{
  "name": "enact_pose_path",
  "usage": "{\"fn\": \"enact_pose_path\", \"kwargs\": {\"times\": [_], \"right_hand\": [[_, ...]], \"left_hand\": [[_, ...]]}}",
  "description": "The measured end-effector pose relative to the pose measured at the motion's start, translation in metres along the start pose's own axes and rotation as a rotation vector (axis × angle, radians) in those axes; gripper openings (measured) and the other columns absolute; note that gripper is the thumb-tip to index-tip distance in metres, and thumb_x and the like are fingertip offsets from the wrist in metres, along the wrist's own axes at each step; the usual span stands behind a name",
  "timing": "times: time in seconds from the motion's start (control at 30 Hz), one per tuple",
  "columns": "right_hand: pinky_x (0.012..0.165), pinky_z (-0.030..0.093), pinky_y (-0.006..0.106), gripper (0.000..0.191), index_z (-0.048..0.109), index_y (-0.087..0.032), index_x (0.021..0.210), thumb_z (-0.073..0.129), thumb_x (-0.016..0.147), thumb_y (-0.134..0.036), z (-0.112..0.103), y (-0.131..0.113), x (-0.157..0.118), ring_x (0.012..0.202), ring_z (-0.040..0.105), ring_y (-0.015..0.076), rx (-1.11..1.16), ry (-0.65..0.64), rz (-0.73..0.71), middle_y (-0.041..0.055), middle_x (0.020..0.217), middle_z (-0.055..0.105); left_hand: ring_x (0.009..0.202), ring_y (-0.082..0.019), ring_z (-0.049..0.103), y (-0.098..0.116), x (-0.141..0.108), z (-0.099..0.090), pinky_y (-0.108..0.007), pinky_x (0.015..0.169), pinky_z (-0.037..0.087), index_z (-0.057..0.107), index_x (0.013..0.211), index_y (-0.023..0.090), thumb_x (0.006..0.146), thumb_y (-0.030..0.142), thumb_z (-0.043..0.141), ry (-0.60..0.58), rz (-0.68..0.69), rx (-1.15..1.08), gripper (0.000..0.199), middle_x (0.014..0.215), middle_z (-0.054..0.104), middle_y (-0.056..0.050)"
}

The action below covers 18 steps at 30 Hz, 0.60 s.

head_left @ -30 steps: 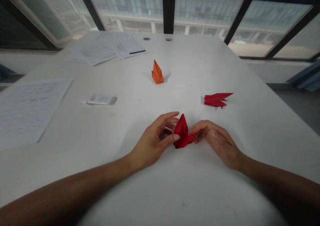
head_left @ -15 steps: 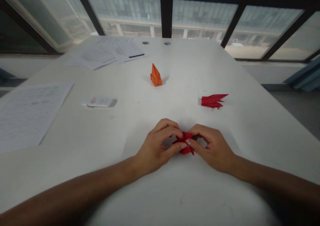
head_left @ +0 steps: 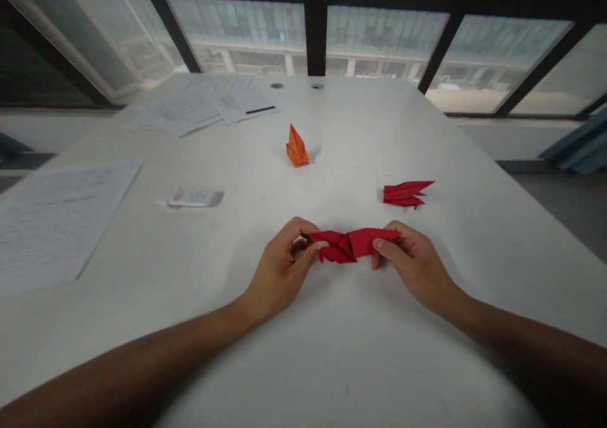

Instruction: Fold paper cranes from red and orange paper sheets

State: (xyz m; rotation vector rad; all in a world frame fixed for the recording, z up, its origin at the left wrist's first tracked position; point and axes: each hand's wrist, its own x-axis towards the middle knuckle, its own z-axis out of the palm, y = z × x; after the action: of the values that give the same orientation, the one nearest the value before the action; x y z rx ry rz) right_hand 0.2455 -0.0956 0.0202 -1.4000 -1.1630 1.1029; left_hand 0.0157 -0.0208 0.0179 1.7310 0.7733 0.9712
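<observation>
A red folded-paper figure (head_left: 344,244) stretches sideways between my two hands, low over the white table. My left hand (head_left: 287,257) pinches its left end, where narrow points stick out. The broader, flatter right end is gripped by my right hand (head_left: 410,257), thumb on the near face and fingers behind. A fold crosses the paper near its middle. Beyond my right hand lies another red folded-paper piece (head_left: 405,194) with pointed tips toward the right. Farther back stands an orange folded-paper figure (head_left: 297,150) with a tall point.
On the white table (head_left: 303,352), a white packet-like item (head_left: 192,197) lies to the left. A printed sheet (head_left: 61,219) rests at the left edge, with several more papers (head_left: 190,105) at the back left. Dark-framed windows (head_left: 315,23) stand behind the table.
My hands have moved apart and slightly away from me. The red paper, bunched and mostly covered by fingers before, now shows stretched out between them.
</observation>
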Motion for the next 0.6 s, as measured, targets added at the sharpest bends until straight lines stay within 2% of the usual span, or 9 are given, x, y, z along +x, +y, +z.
{"fn": "enact_pose_path", "kwargs": {"times": [0.17,0.4,0.6], "right_hand": [[0.068,0.046,0.032,0.02,0.057,-0.022,0.079,0.066,0.094,-0.032,-0.0045,0.0082,0.0054,0.066,0.062,0.0165,0.159,-0.026,0.037,-0.0005,0.068,0.07],[0.079,0.054,0.037,0.02,0.058,-0.021,0.084,0.069,0.094,-0.035,0.001,0.0095,0.0011,0.078,0.071,0.0192,0.3,-0.23,0.109,0.0039,0.081,0.076],[0.091,0.06,0.047,0.025,0.057,-0.021,0.086,0.075,0.09,-0.038,0.0018,0.0105,0.0026,0.084,0.076,0.0203,0.447,-0.254,0.152,0.0043,0.09,0.078]], "left_hand": [[0.07,-0.011,0.053,-0.0037,-0.0007,-0.0017,-0.025,0.064,0.045,0.064,0.094,0.018,0.098,0.036,0.064,0.013,-0.042,0.034,0.019,0.086,0.062,-0.002],[0.079,-0.014,0.063,-0.002,-0.0013,0.0023,-0.028,0.072,0.052,0.063,0.1,0.018,0.1,0.038,0.062,-0.011,-0.045,-0.032,0.02,0.092,0.068,-0.004],[0.086,-0.017,0.068,-0.0054,-0.0027,0.0042,-0.033,0.079,0.055,0.055,0.109,0.019,0.097,0.032,0.067,-0.058,-0.128,-0.148,0.021,0.098,0.07,-0.006]]}}
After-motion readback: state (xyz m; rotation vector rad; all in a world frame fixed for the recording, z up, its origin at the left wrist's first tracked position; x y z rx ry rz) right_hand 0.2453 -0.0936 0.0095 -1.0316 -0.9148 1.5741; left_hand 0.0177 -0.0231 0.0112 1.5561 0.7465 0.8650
